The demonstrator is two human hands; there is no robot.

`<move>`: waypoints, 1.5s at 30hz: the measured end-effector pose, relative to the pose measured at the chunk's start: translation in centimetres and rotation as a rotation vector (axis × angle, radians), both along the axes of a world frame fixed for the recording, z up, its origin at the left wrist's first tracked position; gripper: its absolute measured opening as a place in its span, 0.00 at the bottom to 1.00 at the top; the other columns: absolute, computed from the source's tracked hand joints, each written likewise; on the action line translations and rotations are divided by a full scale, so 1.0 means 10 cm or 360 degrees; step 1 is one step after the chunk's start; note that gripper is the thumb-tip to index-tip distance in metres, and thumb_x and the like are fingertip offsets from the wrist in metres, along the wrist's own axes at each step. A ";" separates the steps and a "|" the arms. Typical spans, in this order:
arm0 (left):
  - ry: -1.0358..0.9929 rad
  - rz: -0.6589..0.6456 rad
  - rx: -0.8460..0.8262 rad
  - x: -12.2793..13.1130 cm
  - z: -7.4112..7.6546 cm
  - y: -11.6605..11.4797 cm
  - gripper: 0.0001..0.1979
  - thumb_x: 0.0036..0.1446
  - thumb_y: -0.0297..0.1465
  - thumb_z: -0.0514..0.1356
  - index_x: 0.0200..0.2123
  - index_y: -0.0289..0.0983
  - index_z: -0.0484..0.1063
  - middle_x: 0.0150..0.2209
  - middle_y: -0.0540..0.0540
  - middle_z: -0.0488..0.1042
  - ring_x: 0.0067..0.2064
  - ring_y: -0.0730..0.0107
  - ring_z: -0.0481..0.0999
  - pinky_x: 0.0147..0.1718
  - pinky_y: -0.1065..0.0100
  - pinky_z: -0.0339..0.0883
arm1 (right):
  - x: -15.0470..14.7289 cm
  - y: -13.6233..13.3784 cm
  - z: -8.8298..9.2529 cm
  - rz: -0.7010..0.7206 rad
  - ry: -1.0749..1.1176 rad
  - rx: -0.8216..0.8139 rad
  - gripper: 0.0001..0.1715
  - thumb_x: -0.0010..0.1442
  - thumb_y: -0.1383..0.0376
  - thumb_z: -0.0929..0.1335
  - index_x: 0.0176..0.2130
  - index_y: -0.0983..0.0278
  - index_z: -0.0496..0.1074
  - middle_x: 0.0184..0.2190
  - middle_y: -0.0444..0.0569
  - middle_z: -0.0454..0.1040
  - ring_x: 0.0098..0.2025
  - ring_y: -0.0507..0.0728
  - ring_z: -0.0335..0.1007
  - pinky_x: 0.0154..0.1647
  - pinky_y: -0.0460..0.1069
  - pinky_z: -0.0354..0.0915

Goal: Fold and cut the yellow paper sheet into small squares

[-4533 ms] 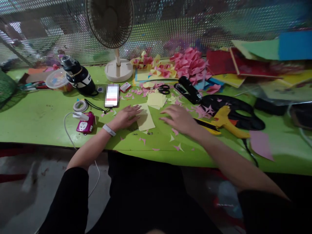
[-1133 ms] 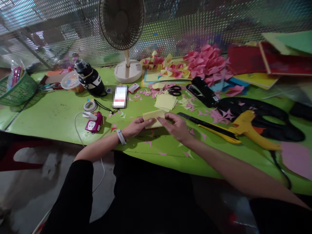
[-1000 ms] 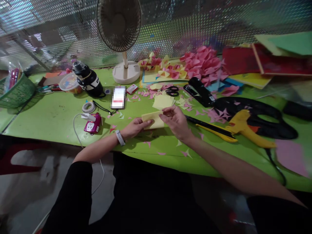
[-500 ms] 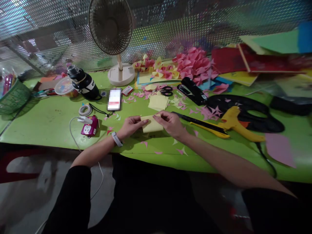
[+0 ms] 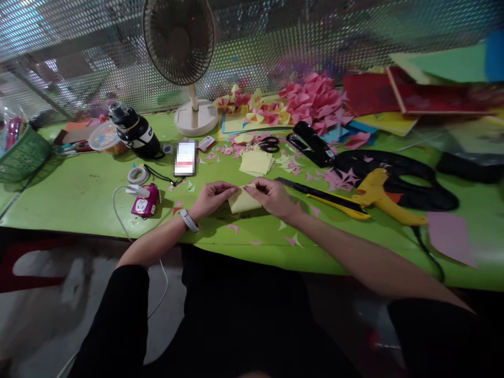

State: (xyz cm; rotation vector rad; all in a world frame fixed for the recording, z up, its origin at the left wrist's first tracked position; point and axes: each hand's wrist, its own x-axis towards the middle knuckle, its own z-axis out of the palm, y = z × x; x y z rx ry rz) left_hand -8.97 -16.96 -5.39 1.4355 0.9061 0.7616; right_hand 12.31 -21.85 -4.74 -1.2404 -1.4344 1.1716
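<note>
Between my hands is a yellow piece of paper [image 5: 244,202], held just above the green table [image 5: 118,210]. My left hand [image 5: 216,197], with a white band on its wrist, pinches the paper's upper left edge between thumb and fingers. My right hand [image 5: 274,196] pinches it along the upper right, thumb on top. The paper's left corner looks folded or bent inward; the fingers hide part of its top edge. Just beyond lies a stack of yellow paper sheets [image 5: 255,162], with black scissors [image 5: 269,144] behind it.
To the right lie a box cutter [image 5: 334,199], a yellow glue gun [image 5: 374,191] and a black stapler [image 5: 311,144]. Pink paper scraps [image 5: 342,178] are scattered about. A fan [image 5: 196,118], a phone [image 5: 185,157], a bottle [image 5: 136,131] and a purple power socket [image 5: 145,202] stand left.
My left fingertips have shifted slightly up along the paper, closer to my right fingertips. The paper's upper left side now slants inward. Both hands keep their grip.
</note>
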 end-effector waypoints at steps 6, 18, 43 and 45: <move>0.0153 0.0023 0.0172 -0.01 0.01 -0.01 0.21 0.56 0.48 0.71 0.40 0.35 0.85 0.39 0.41 0.85 0.38 0.68 0.79 0.37 0.68 0.72 | 0.01 0.00 -0.05 0.0028 -0.0087 0.0017 0.28 0.60 0.36 0.71 0.34 0.56 0.75 0.36 0.52 0.81 0.36 0.63 0.79 0.26 0.59 0.80; 0.0741 0.0129 0.0514 0.03 0.00 0.26 0.11 0.65 0.35 0.62 0.36 0.34 0.81 0.34 0.42 0.83 0.33 0.70 0.75 0.32 0.70 0.65 | 0.12 0.10 -0.17 0.0101 -0.0938 0.0732 0.43 0.72 0.38 0.59 0.70 0.61 0.67 0.71 0.60 0.67 0.73 0.71 0.62 0.73 0.73 0.59; 0.1390 0.0103 0.0970 0.09 0.05 0.24 0.10 0.68 0.29 0.61 0.35 0.35 0.80 0.40 0.40 0.81 0.45 0.58 0.77 0.55 0.55 0.60 | 0.12 -0.09 -0.42 0.0851 -0.1556 0.0759 0.58 0.69 0.32 0.57 0.80 0.59 0.33 0.79 0.55 0.43 0.79 0.70 0.42 0.79 0.72 0.44; 0.1390 0.0103 0.0986 0.10 0.05 0.23 0.10 0.69 0.29 0.61 0.35 0.35 0.80 0.40 0.40 0.82 0.45 0.58 0.77 0.56 0.54 0.59 | 0.16 -0.13 -0.38 0.0881 -0.1540 0.0748 0.58 0.69 0.33 0.58 0.80 0.59 0.35 0.79 0.55 0.44 0.79 0.69 0.42 0.79 0.70 0.46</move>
